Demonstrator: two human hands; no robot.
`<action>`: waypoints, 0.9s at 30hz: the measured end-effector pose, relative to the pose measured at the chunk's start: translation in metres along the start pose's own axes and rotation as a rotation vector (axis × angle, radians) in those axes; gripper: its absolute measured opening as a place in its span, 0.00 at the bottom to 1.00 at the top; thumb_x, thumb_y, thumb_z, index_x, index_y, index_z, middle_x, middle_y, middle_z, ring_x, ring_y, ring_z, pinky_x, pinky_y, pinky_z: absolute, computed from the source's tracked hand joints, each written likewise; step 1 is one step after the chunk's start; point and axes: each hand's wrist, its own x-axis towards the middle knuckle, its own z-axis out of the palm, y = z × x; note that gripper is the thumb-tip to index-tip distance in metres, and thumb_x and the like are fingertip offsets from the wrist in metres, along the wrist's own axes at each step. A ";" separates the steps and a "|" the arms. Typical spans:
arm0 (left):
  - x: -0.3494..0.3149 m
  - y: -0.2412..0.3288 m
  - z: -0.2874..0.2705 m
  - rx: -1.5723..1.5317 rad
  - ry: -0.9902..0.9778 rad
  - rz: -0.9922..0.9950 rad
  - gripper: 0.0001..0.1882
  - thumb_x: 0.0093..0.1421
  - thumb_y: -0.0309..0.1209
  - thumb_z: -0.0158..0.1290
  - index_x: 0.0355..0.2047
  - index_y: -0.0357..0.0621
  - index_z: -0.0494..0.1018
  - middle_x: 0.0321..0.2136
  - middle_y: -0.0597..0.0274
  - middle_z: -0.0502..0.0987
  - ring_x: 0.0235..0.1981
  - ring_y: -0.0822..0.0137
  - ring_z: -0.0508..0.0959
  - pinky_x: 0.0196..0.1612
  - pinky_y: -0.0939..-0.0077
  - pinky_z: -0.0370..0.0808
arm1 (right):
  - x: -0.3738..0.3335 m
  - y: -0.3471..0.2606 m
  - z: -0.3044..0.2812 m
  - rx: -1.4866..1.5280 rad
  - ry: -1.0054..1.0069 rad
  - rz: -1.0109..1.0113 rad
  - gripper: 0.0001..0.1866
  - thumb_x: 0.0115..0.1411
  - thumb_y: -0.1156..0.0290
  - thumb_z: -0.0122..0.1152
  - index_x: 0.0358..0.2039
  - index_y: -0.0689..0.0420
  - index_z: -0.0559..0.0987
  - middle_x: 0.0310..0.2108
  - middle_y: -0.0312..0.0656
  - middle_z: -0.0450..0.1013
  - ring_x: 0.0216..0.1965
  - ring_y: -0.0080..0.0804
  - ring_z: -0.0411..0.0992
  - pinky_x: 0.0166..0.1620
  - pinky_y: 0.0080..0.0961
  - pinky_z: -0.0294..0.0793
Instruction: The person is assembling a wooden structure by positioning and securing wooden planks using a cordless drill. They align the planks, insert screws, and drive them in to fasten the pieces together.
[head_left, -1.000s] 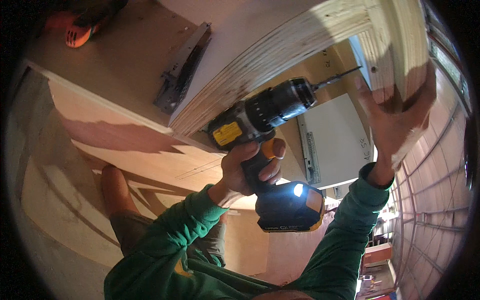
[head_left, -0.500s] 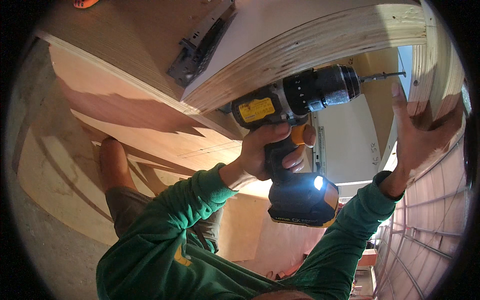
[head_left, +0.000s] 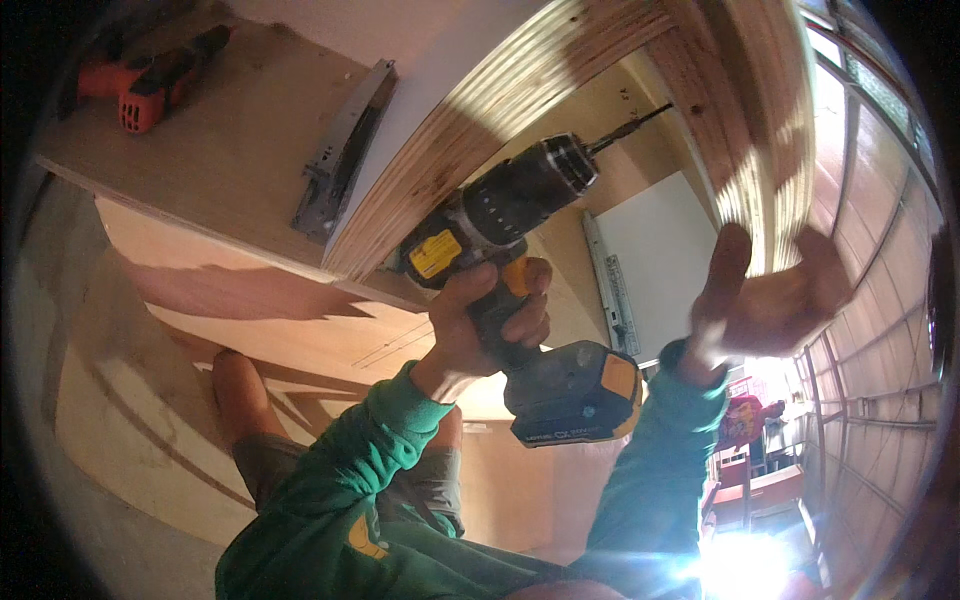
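Note:
My left hand is wrapped round the handle of a black and yellow cordless drill, with a finger at its orange trigger. A slim bit sticks out of the chuck, pointing up and right, its tip just short of a wooden upright. Alongside the drill's body runs a pale, layered wooden rail. My right hand, somewhat blurred, closes round the near part of the upright, thumb on its left side and fingers on its right.
A metal drawer slide and an orange-black power tool lie on the wooden surface at upper left. Another slide is fixed beside a white panel. A metal-framed wall stands right; a bright light glares below.
The view has shifted, bringing more of the orange-black tool into sight. The drill sits further left and tilts more steeply upward. My right hand appears lower, still round the upright.

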 end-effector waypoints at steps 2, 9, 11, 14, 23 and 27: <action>-0.002 0.006 0.002 0.044 0.013 0.018 0.21 0.66 0.48 0.55 0.52 0.50 0.68 0.38 0.60 0.72 0.18 0.76 0.69 0.26 0.75 0.71 | -0.034 -0.020 -0.001 0.335 -0.034 0.256 0.13 0.63 0.67 0.63 0.40 0.64 0.76 0.39 0.45 0.72 0.44 0.35 0.70 0.47 0.32 0.68; 0.000 -0.011 0.017 -0.066 0.067 0.000 0.21 0.68 0.46 0.52 0.54 0.48 0.66 0.37 0.64 0.70 0.18 0.78 0.67 0.24 0.76 0.70 | -0.035 -0.003 0.023 1.374 -0.027 1.300 0.29 0.69 0.49 0.57 0.60 0.59 0.73 0.59 0.45 0.71 0.61 0.35 0.68 0.62 0.36 0.66; -0.005 -0.005 0.015 -0.037 0.100 0.013 0.21 0.69 0.46 0.50 0.55 0.48 0.66 0.37 0.65 0.70 0.19 0.78 0.67 0.25 0.77 0.70 | -0.033 -0.005 0.044 1.564 0.123 1.309 0.29 0.71 0.48 0.55 0.62 0.57 0.71 0.62 0.44 0.69 0.63 0.37 0.66 0.64 0.39 0.66; -0.007 -0.004 0.017 -0.033 0.127 0.029 0.20 0.69 0.46 0.49 0.54 0.48 0.66 0.36 0.66 0.69 0.18 0.79 0.66 0.24 0.78 0.69 | -0.021 -0.014 0.061 1.672 0.275 1.309 0.21 0.69 0.51 0.60 0.55 0.50 0.77 0.54 0.37 0.75 0.60 0.32 0.66 0.65 0.37 0.61; -0.007 -0.006 0.014 -0.020 0.143 0.032 0.19 0.69 0.46 0.49 0.52 0.49 0.66 0.36 0.68 0.69 0.17 0.80 0.65 0.23 0.79 0.68 | -0.027 -0.004 0.066 1.618 0.244 1.191 0.19 0.71 0.57 0.58 0.53 0.57 0.78 0.51 0.38 0.77 0.57 0.30 0.73 0.66 0.34 0.71; -0.006 -0.007 0.013 -0.044 0.143 0.024 0.19 0.69 0.46 0.49 0.53 0.50 0.66 0.36 0.68 0.70 0.17 0.80 0.65 0.23 0.80 0.68 | -0.026 -0.006 0.069 1.583 0.313 1.207 0.18 0.71 0.60 0.58 0.53 0.60 0.77 0.51 0.42 0.77 0.57 0.32 0.75 0.66 0.33 0.73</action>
